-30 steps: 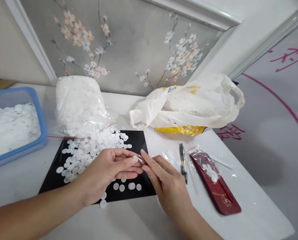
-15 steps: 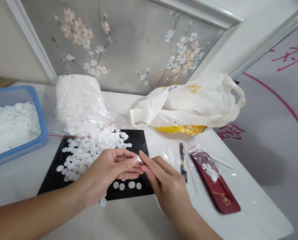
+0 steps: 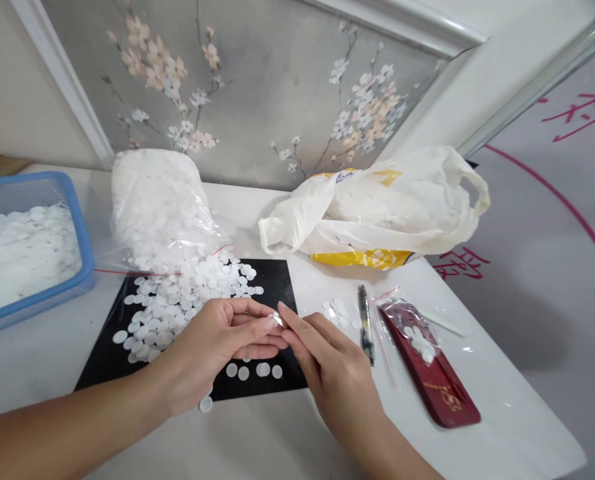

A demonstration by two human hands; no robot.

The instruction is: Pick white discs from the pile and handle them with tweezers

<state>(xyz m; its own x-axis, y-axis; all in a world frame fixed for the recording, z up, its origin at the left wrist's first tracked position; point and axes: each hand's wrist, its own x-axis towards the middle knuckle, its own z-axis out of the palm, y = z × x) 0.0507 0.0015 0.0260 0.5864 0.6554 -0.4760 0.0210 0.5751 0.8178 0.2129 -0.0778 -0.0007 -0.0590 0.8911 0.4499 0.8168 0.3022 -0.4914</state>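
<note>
Where the tabletop ends: on your right, its edge slants past the red case, white surface showing between the two.
Open room: white surface spreads on your near side; another strip shows beyond the black mat, between the clear bag and the carrier bag.
Left hand: reaching over the mat, thumb and forefinger pinched on a small white piece, the other fingers curved beneath.
Right hand: back upward, thumb and forefinger tips narrowed close beside the piece; you cannot tell whether they grip it.
White piece: above the right part of the mat, mostly hidden by your fingertips.
Heap of discs: on the mat, beyond your left hand.
Since a second ago: the piece has turned to a bright, pointed shape; against half a second ago, your hands look almost unmoved.
</note>
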